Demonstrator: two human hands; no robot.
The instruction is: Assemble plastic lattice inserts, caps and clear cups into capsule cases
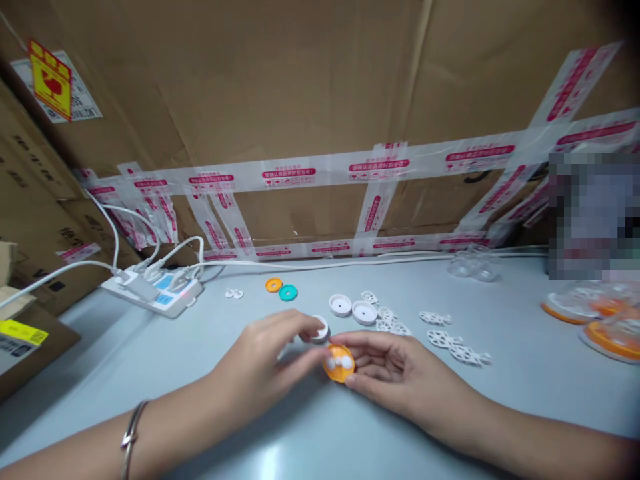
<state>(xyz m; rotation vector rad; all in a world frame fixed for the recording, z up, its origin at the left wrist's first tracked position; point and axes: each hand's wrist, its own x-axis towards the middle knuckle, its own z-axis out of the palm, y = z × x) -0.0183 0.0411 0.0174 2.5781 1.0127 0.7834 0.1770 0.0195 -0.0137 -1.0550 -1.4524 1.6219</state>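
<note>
Between the thumb and fingers of my right hand point(395, 367) is an orange plastic disc point(339, 373), tilted up above the table, with white pieces at its middle. My left hand point(280, 353) has its thumb and fingers apart. Its thumb tip reaches the left edge of the orange disc, while its fingertips are at a white round plastic cup point(321, 329), partly covering it; whether they press on it I cannot tell. Just beyond sit two more white round cups point(353, 309). White openwork gear pieces point(387, 320) lie to their right.
More white gear pieces point(443, 339) lie farther right. An orange ring point(273, 285), a teal ring point(288, 293) and small white pieces point(234, 293) lie back left. Clear domes point(474, 263) and orange-and-white domed pieces point(613, 340) are at right. A power strip point(173, 303) with cables stands left; cardboard boxes point(310, 80) wall the back.
</note>
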